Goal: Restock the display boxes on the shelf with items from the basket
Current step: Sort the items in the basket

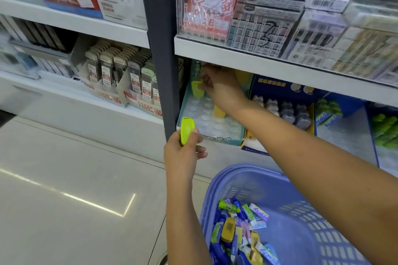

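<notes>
Pale glossy floor tiles (64,178) fill the near left, crossed by thin grout lines; a bright angled light reflection (90,200) streaks over them; a dark grey upright post (159,38) divides the white shelves (75,19) far left and right.

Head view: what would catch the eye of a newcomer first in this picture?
First, two bare arms reaching to the lower shelf: the right hand pinches a yellow-green case at the back of the mostly empty teal display box, while the left hand holds a lime-green case at its front corner. Next, the purple basket at lower right, with bright packets heaped inside.
</notes>
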Demonstrator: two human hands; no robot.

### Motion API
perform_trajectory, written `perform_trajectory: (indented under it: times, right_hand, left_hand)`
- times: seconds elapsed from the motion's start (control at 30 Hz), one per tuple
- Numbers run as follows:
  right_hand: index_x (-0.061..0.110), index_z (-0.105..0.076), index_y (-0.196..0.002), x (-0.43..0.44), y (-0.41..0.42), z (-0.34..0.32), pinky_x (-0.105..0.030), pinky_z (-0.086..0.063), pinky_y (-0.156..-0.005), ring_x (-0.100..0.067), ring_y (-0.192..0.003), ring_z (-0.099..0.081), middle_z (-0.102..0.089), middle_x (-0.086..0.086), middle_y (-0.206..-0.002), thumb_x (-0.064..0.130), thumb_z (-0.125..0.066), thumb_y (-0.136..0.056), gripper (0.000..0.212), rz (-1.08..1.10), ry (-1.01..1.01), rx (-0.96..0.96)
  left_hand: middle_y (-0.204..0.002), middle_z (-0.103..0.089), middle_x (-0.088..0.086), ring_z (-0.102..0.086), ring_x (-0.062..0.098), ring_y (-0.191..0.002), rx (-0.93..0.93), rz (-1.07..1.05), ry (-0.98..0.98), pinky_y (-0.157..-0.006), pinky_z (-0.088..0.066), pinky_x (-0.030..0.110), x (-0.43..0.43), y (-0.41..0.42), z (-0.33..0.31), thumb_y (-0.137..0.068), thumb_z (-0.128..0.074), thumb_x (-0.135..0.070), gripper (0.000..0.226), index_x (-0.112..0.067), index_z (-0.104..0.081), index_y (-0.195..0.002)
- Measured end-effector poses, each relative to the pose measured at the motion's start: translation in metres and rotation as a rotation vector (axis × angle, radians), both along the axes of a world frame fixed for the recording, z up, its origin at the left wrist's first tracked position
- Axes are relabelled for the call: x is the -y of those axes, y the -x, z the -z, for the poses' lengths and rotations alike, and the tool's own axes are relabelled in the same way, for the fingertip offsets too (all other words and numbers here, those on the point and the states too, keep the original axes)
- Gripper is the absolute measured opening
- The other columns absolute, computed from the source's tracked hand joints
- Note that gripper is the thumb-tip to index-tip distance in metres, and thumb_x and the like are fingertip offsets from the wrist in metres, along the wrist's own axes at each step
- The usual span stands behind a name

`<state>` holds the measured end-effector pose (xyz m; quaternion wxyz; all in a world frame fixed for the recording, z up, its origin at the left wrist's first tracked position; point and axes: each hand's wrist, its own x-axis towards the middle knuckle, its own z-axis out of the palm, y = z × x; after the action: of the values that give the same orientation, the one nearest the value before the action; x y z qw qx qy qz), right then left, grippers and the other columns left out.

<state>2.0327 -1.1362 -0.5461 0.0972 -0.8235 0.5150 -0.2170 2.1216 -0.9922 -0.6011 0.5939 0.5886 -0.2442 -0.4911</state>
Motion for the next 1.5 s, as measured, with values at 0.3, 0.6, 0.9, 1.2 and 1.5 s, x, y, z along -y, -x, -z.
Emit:
perform_trajectory:
  times: [0.3, 0.6, 0.9, 1.2, 1.5]
  right_hand:
    - [0.006, -0.056, -0.113, 0.005, -0.002, 0.009, -0.036, -0.049, -0.077, -0.035, -0.097, -0.062, -0.066, -0.018, -0.106, 0.020, -0.058, -0.089, 0.028, 0.034, 0.095, -0.137]
    - [0.007, -0.061, -0.114, 0.005, -0.007, 0.006, -0.032, -0.047, -0.080, -0.035, -0.105, -0.058, -0.060, -0.017, -0.114, 0.017, -0.052, -0.091, 0.027, 0.001, 0.106, -0.382]
    - [0.002, -0.056, -0.116, 0.008, -0.011, 0.008, -0.035, -0.042, -0.090, -0.033, -0.118, -0.047, -0.055, -0.017, -0.121, 0.016, -0.050, -0.091, 0.029, 0.083, 0.115, -0.296]
    - [0.027, -0.024, -0.148, -0.019, 0.001, -0.007, -0.038, -0.018, -0.114, -0.031, -0.139, -0.017, -0.020, -0.007, -0.152, 0.018, -0.039, -0.098, 0.054, -0.024, 0.003, -0.405]
    - [0.019, -0.061, -0.119, -0.088, 0.042, -0.037, -0.021, -0.040, -0.083, -0.007, -0.091, -0.051, -0.062, 0.004, -0.106, 0.020, -0.064, -0.088, 0.031, -0.486, -0.110, -0.136]
  left_hand:
    - [-0.077, -0.064, 0.003, -0.057, 0.007, -0.050, 0.026, 0.055, 0.004, -0.051, -0.051, 0.021, 0.000, -0.002, -0.002, -0.092, -0.058, -0.018, 0.007, -0.013, -0.061, -0.089]
    - [-0.077, -0.064, 0.004, -0.059, 0.007, -0.052, 0.153, 0.112, 0.013, -0.061, -0.057, 0.031, -0.003, -0.004, -0.002, -0.091, -0.060, -0.021, 0.015, -0.008, -0.061, -0.100]
    - [-0.082, -0.063, 0.013, -0.057, 0.006, -0.053, 0.217, 0.141, 0.010, -0.054, -0.053, 0.023, -0.004, -0.007, -0.003, -0.090, -0.062, -0.021, 0.012, -0.010, -0.063, -0.095]
    - [-0.042, -0.043, -0.012, -0.037, 0.004, -0.041, 0.400, 0.123, 0.050, -0.045, -0.031, 0.017, -0.005, 0.000, -0.011, -0.083, -0.071, -0.024, 0.024, -0.020, -0.056, -0.064]
    - [-0.062, -0.058, -0.008, -0.050, -0.002, -0.052, 0.561, 0.091, 0.135, -0.050, -0.039, 0.008, 0.001, 0.000, -0.024, -0.078, -0.074, -0.017, 0.014, -0.017, -0.068, -0.091]
